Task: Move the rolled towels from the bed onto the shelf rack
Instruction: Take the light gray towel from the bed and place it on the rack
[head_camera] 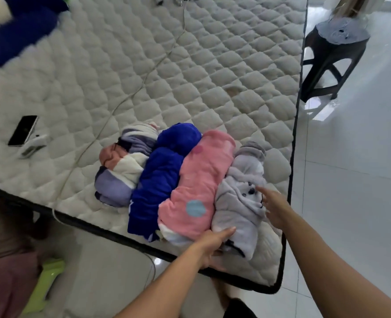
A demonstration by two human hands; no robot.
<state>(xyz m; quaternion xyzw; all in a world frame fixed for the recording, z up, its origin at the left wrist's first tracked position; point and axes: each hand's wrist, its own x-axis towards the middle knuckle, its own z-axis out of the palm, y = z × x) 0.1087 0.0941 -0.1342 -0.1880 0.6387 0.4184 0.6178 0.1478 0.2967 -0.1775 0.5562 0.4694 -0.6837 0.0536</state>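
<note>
Several rolled towels lie side by side near the front right corner of the quilted mattress (190,72): a striped one (118,171), a dark blue one (160,180), a pink one with dots (199,182) and a grey one with a bear face (238,203). My left hand (213,246) touches the near end of the grey towel, thumb on top and fingers under it. On the towel's right side rests my right hand (275,207), fingers spread. The shelf rack is not in view.
A phone (23,130) and a white remote (32,145) lie on the mattress at left, with a white cable (130,95) running across it. A dark stool (332,58) stands on the tiled floor at right. Blue bedding (17,31) sits at the far left corner.
</note>
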